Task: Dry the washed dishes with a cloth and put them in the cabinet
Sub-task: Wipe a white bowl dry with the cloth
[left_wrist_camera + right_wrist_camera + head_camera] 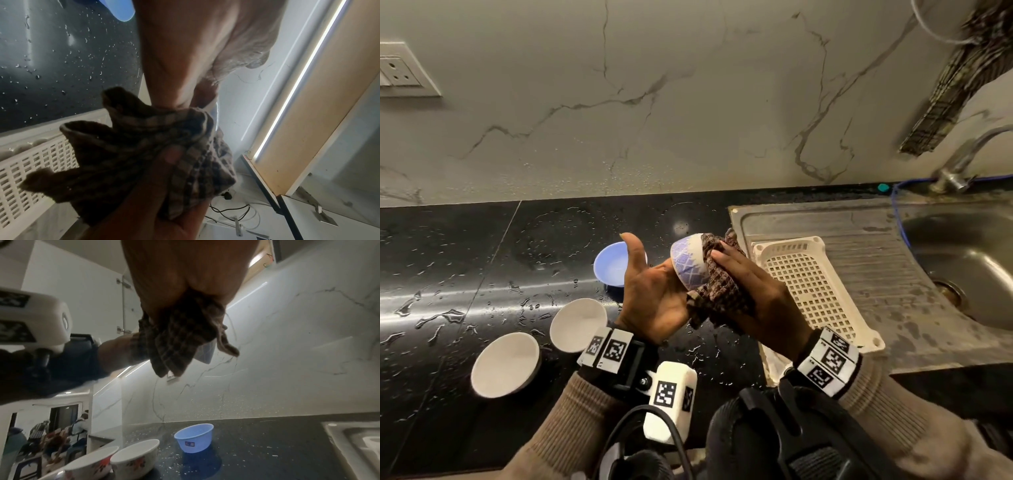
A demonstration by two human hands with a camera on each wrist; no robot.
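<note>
A purple-and-white patterned bowl (687, 265) lies on its side above the wet counter, cradled in my left hand (654, 277) with the thumb sticking up; the fingers are hidden behind it. My right hand (736, 270) grips a brown checked cloth (722, 291) and presses it over the bowl's mouth. In the left wrist view the cloth (144, 146) bunches under my right thumb. From the right wrist, the cloth (180, 337) hangs out of my right hand (185, 272). A small blue bowl (607, 265) and two white bowls (578, 323) (506, 365) stand upright on the counter.
A cream perforated plastic tray (815, 287) lies on the steel drainboard, right of my hands. The sink basin (969, 267) and tap (959, 164) are at far right, a checked towel (962, 82) hangs above them. The black counter (448, 274) has water drops. A wall socket (400, 72) sits at upper left.
</note>
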